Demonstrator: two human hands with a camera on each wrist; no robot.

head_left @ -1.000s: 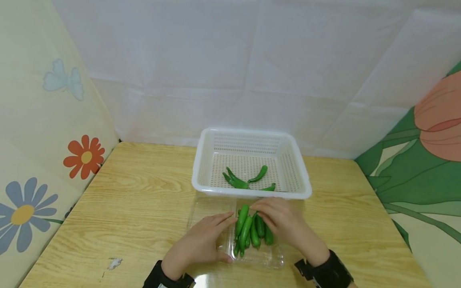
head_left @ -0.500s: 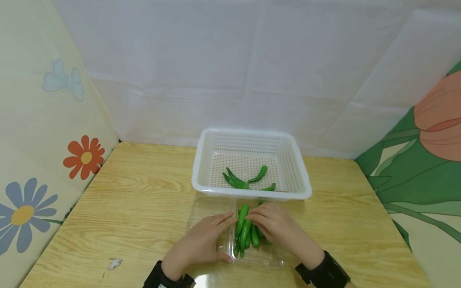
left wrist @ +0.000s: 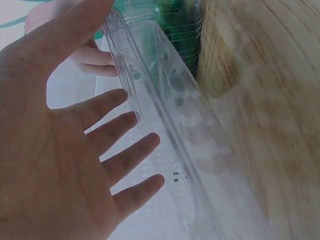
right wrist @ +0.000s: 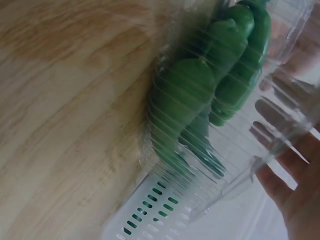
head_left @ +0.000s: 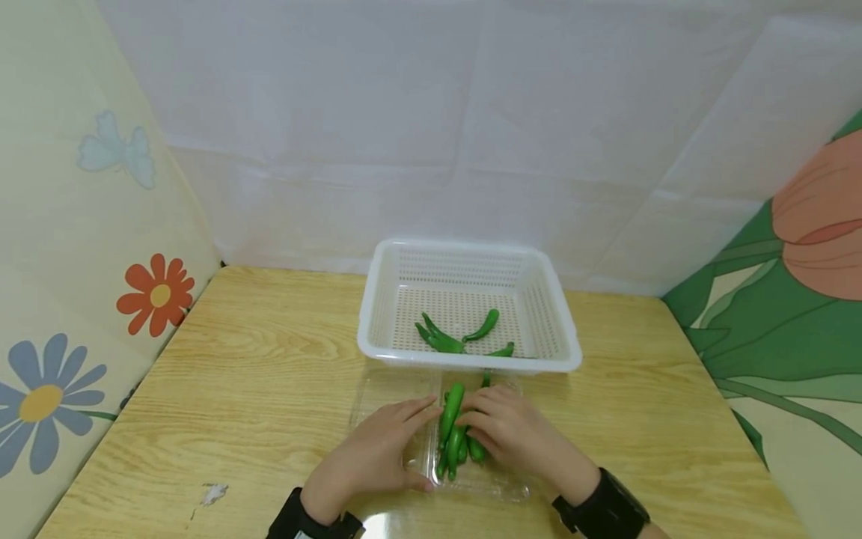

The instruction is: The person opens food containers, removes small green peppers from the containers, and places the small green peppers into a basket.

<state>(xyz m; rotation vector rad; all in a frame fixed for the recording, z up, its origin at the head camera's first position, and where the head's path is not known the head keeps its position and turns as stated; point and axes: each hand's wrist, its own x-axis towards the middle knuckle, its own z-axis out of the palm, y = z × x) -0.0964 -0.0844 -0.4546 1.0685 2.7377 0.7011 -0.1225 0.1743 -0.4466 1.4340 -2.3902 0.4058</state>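
Head view, left hand (head_left: 373, 451): grip wide, thumb and fingers well apart, beside the fold of a clear container (head_left: 494, 477).
Head view, right hand (head_left: 518, 430): bent over the peppers; whether its grip holds one, cannot tell.
Head view, green peppers (head_left: 455, 453): in the container's right half, partly under the right hand.
Head view, white basket (head_left: 471, 361): just beyond the container on the wood-grain counter (head_left: 283, 322), with a few more peppers inside.
Left wrist view, left hand: fingers straight and spread, thumb touching the plastic edge; peppers blurred behind it.
Right wrist view, peppers: bunched behind the ribbed plastic wall; right-hand fingers at the right, partly seen through plastic.
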